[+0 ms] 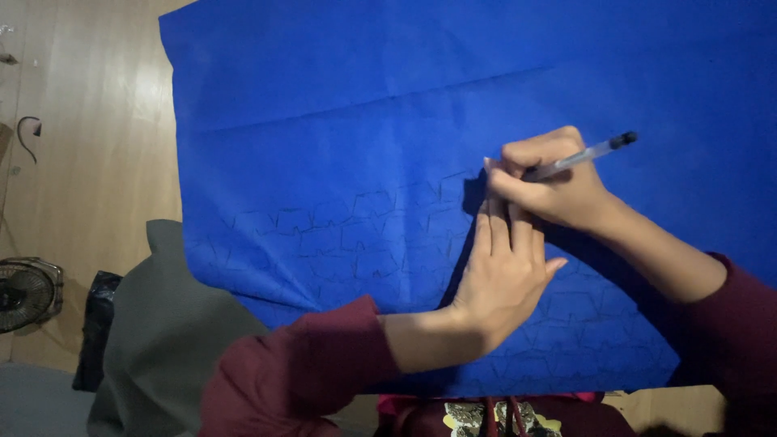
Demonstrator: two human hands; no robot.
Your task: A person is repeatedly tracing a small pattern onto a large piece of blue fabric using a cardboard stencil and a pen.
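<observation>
While the right hand (pixel 558 190) pinches a clear pen (pixel 579 158), tip down, the left hand (pixel 502 275) lies flat, fingers together, on the blue paper sheet (pixel 364 121). Outlines run from nine o'clock to five; the upper sheet, toward twelve, looks undrawn.

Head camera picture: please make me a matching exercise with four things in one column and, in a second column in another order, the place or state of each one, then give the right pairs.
Things:
1. pen
2. left hand
3. blue sheet
4. fan

Places or states:
A. at the left edge, off the sheet
B. lying flat, palm down, on the sheet
C. held in the right hand, tip at the sheet
D. spread out, creased, with outlines drawn on it

Pairs: 1-C, 2-B, 3-D, 4-A
</observation>
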